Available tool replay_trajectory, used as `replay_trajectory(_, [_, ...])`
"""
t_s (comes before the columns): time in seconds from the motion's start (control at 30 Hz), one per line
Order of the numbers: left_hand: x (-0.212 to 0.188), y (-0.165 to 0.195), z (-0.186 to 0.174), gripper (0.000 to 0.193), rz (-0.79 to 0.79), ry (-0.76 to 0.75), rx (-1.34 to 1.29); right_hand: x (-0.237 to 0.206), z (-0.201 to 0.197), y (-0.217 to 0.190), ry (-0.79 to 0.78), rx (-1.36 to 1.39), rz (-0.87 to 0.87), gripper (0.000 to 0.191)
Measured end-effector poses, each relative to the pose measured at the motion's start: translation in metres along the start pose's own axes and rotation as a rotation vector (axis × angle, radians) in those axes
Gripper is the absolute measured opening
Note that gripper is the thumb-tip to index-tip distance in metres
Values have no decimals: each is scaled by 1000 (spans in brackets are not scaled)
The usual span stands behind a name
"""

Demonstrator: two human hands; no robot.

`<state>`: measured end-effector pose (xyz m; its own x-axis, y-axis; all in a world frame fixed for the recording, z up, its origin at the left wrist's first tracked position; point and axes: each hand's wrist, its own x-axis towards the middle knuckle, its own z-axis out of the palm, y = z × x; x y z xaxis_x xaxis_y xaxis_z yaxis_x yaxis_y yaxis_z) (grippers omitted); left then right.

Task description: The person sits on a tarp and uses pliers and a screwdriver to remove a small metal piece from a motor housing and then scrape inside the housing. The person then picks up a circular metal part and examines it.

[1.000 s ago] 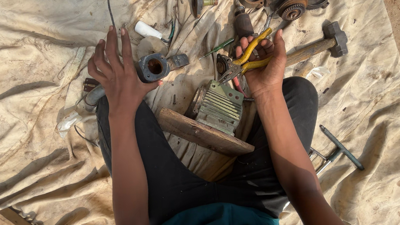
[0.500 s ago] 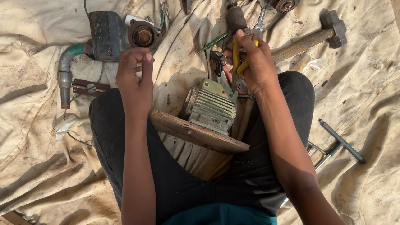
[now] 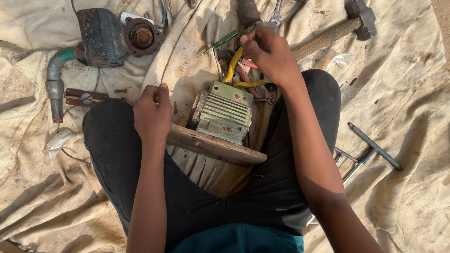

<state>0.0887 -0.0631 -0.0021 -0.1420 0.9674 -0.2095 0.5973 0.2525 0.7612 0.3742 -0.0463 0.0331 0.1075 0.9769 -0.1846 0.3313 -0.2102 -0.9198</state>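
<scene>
Pale green ribbed motor [image 3: 222, 110] at centre. Yellow-handled pliers [image 3: 232, 67] at twelve o'clock. Green screwdriver [image 3: 221, 41] higher. Rusty brown pump [image 3: 116, 37], teal-and-grey elbow pipe [image 3: 58, 75] at ten. Stained cream cloth [image 3: 409, 90]; black trousers [image 3: 114, 151]; teal shirt [image 3: 234, 249] at six.

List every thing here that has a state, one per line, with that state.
left hand: closed in a loose fist, holding nothing visible, resting at the wooden board's end
right hand: shut on yellow-handled pliers
finned motor: lying on wooden board, wires exposed
hammer: lying flat on cloth
T-handle wrench: lying unused
pump housing: lying apart from the motor
</scene>
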Motion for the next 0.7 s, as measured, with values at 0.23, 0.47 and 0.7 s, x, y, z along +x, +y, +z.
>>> replay_trajectory(0.23, [3, -6, 7, 45, -79, 162, -315, 1, 33, 15, -426, -666, 193, 50])
replay_trajectory(0.47, [-16, -22, 25, 53, -3, 264, -953, 0, 66, 46, -541, -770, 168, 82])
replay_trajectory(0.7, [-26, -26, 37, 57, -88, 369, -813, -10, 88, 38, -272, -726, 277, 85])
